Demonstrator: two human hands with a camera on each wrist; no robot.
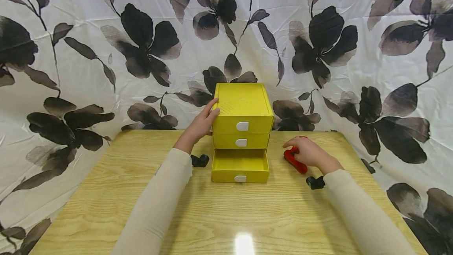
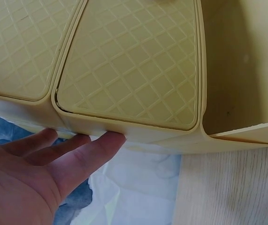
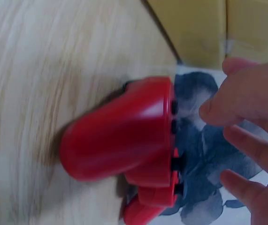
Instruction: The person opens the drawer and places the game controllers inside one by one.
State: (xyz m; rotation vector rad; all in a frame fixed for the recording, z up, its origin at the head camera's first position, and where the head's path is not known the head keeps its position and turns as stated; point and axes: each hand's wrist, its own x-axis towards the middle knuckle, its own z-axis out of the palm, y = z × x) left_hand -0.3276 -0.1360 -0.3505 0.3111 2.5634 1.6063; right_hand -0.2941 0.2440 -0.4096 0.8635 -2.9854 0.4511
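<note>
A yellow three-drawer box (image 1: 243,101) stands with its bottom drawer (image 1: 240,176) pulled out and nothing visible inside it. My left hand (image 1: 199,125) rests on the box's left side, its fingers fairly straight; in the left wrist view the fingertips (image 2: 112,140) lie along the edge of the box. To the right of the box, a red game controller (image 3: 119,133) sits on the table. My right hand (image 1: 308,152) is over this controller, overlapping it in the head view. The right wrist view shows the fingers (image 3: 246,140) spread loosely beside its buttons, holding nothing.
The wooden table (image 1: 219,219) ends at a white cloth backdrop (image 1: 247,66) with dark flowers close behind the box. Small black devices (image 1: 199,161) show near each wrist. The open drawer juts out toward the front of the table.
</note>
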